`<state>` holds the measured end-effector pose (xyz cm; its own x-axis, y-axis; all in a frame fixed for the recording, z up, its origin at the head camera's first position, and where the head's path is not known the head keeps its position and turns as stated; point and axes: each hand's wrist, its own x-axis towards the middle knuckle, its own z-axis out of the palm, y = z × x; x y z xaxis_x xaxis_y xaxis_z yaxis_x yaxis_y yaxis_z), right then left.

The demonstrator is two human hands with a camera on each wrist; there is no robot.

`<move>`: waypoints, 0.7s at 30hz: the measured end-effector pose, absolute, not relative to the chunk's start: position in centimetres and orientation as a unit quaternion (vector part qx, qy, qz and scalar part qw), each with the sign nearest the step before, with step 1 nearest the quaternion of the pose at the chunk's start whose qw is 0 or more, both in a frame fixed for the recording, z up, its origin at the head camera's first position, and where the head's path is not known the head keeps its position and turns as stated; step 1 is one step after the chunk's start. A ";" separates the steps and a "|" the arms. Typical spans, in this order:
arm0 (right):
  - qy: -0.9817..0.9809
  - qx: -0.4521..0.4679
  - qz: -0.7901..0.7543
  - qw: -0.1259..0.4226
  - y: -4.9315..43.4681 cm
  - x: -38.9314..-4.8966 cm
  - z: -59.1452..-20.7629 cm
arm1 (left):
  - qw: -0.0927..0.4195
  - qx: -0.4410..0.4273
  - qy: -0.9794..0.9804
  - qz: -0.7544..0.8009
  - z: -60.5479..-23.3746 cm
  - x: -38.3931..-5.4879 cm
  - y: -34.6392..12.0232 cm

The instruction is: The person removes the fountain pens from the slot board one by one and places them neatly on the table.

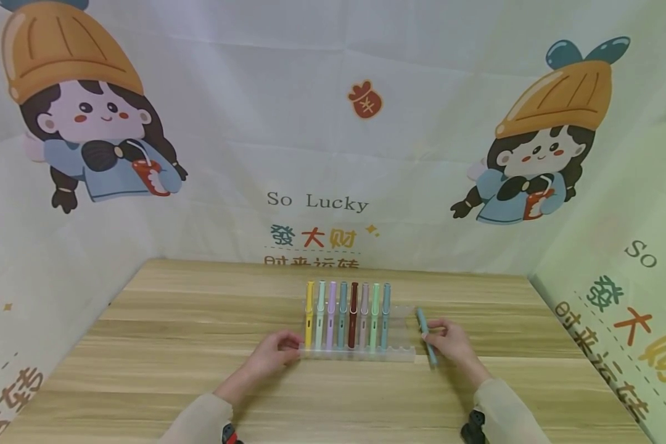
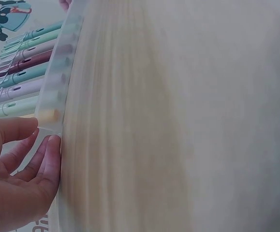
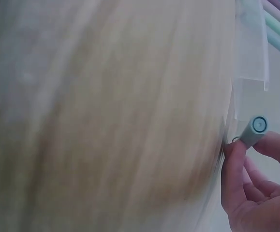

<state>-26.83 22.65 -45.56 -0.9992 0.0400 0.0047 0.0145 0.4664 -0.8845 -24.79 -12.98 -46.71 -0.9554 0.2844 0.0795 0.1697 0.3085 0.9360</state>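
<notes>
A clear plastic pen rack [image 1: 361, 355] stands on the table with several capped pens upright in a row, from a yellow pen [image 1: 309, 314] at the left through a dark red pen [image 1: 353, 316] to a blue-green pen [image 1: 385, 316]. At the rack's left end, my left hand [image 1: 277, 350] holds the front corner between thumb and fingertips. Just beyond the right end, a loose blue-green pen [image 1: 427, 338] is pinched by my right hand [image 1: 451, 341], tilted over the table. Its round end [image 3: 259, 124] faces the camera in the right wrist view.
The wooden table [image 1: 200, 308] runs back to a printed cloth backdrop [image 1: 322, 154], which also rises at both sides. Slots at the right end of the rack's front ledge [image 1: 402, 353] hold no pens.
</notes>
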 end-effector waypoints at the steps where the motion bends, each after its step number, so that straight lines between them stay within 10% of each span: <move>1: -0.861 -0.013 0.508 0.016 22.6 -26.8 -45.5 | 0.050 0.141 0.807 0.572 -46.7 -24.8 -13.0; 21: -0.871 -0.014 0.490 0.015 22.7 -26.8 -45.5 | 0.052 0.131 0.814 0.564 -46.8 -24.9 -12.9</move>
